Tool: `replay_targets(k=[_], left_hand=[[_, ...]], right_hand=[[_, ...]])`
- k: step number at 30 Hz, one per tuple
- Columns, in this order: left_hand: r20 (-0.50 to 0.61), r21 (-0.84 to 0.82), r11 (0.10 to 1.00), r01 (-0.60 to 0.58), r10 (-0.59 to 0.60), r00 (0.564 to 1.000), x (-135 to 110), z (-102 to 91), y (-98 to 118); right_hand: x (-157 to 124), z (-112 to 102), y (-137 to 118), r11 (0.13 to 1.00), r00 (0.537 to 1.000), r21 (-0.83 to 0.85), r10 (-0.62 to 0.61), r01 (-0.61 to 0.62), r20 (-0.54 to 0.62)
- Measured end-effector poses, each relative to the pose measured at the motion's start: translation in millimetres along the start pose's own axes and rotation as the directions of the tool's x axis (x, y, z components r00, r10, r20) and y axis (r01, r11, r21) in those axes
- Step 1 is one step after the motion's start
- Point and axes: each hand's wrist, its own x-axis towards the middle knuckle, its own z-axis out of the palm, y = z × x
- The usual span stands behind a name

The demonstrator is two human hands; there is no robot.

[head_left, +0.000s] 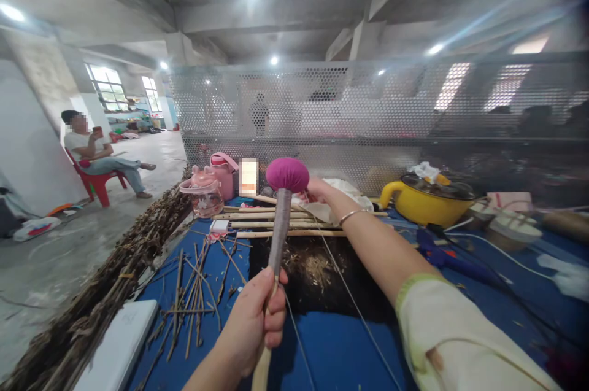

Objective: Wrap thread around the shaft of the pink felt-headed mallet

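Observation:
My left hand (260, 317) is closed round the wooden handle of a mallet-like stick, held upright. Grey thread (281, 228) is wound closely along its upper shaft, and a magenta cloth-covered round head (288, 175) tops it. Behind the head, my right hand (317, 191) is stretched forward over a white plastic bag (347, 197); its fingers are curled and partly hidden. A loose thread (343, 277) runs from by these fingers down to the bottom edge. Another strand hangs below my left hand.
Wooden sticks (257, 225) lie across the blue table (322, 342), with thin twigs (196, 293) to the left. A yellow pot (426, 201) and blue glue gun (453, 256) stand or lie right. A pink-lidded jar (207, 194) stands before a perforated metal screen (299, 108). A person (99, 148) sits far left.

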Motion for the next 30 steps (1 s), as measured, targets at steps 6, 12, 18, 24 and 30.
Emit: replay_targets(k=[6,12,18,24,30], left_hand=[[-0.025,-0.009,1.000,0.006,-0.006,1.000,1,-0.4,1],[-0.057,0.000,1.000,-0.012,0.012,0.998,5,-1.8,-3],[-0.179,0.123,0.991,-0.049,0.070,0.981,-8,-3.0,3],[-0.152,0.161,0.980,-0.118,0.143,0.978,-28,-6.1,24],[-0.142,0.241,0.954,-0.179,0.217,0.966,-45,4.9,17]], right_hand=[[6,-46,-53,0.927,0.964,0.270,-0.232,0.259,-0.129],[-20,-68,-96,0.816,0.864,0.305,-0.412,0.492,-0.291],[-99,-96,-131,0.636,0.660,0.205,-0.653,0.744,-0.371],[-223,-98,-140,0.362,0.363,0.092,-0.818,0.928,-0.446],[-315,-71,-80,0.455,0.457,0.106,-0.795,0.884,-0.399]])
